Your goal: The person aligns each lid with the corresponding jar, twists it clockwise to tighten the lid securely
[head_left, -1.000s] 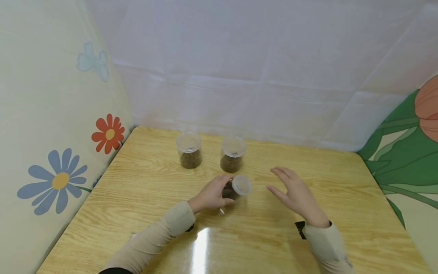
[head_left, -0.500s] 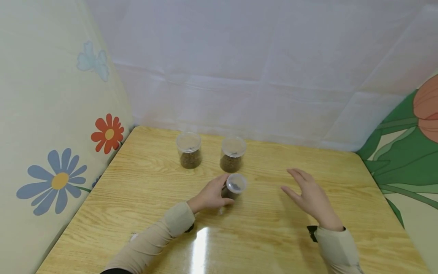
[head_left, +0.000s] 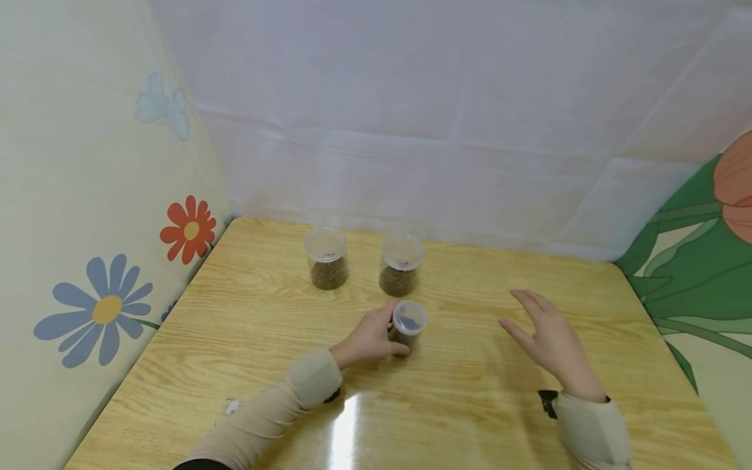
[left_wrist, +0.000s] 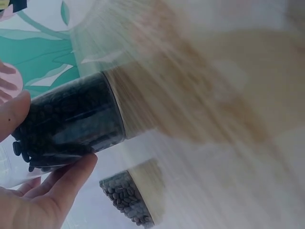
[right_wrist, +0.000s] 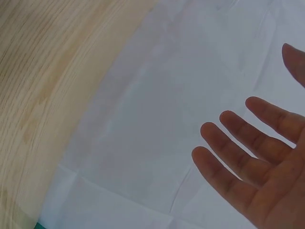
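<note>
My left hand (head_left: 370, 336) grips a clear plastic jar (head_left: 408, 320) from its left side, fingers and thumb around the wall. Dark coffee beans fill much of this jar (left_wrist: 76, 119) in the left wrist view, and it stands nearly upright near the middle of the table in the head view. Behind it are two similar clear jars, one on the left (head_left: 326, 259) and one on the right (head_left: 401, 266), each part filled with brown-black beans. To the right, my right hand (head_left: 555, 343) hovers with fingers extended and thumb apart, holding nothing.
The wood-grain table (head_left: 499, 418) ends at a white cloth backdrop (head_left: 376, 130). Flower-printed panels flank it, the left one (head_left: 106, 196) with daisies. A small white scrap (head_left: 232, 406) lies by my left forearm.
The jar in my left hand has gone from tilting rightward to nearly upright. My right hand has drawn away to the right. The two back jars stay put.
</note>
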{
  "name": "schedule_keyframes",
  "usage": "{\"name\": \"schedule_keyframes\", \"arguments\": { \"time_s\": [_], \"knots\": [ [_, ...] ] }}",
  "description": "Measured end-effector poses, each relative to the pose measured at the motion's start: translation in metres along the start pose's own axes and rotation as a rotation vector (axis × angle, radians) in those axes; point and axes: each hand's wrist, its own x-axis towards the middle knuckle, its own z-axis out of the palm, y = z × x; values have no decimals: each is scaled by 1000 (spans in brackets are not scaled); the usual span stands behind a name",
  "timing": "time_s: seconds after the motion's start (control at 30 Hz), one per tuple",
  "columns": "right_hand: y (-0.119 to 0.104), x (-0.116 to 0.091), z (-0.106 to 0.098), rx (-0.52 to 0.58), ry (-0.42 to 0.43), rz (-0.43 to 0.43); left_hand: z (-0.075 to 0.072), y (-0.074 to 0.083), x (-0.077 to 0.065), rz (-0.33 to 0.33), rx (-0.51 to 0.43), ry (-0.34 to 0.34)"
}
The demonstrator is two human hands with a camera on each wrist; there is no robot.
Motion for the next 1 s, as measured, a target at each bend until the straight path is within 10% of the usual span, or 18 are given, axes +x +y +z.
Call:
{"name": "schedule_keyframes", "arguments": {
  "time_s": [1.0],
  "knots": [
    [1,-3,-9,0,-8,21,24,9,46,-49,18,5]
  ]
}}
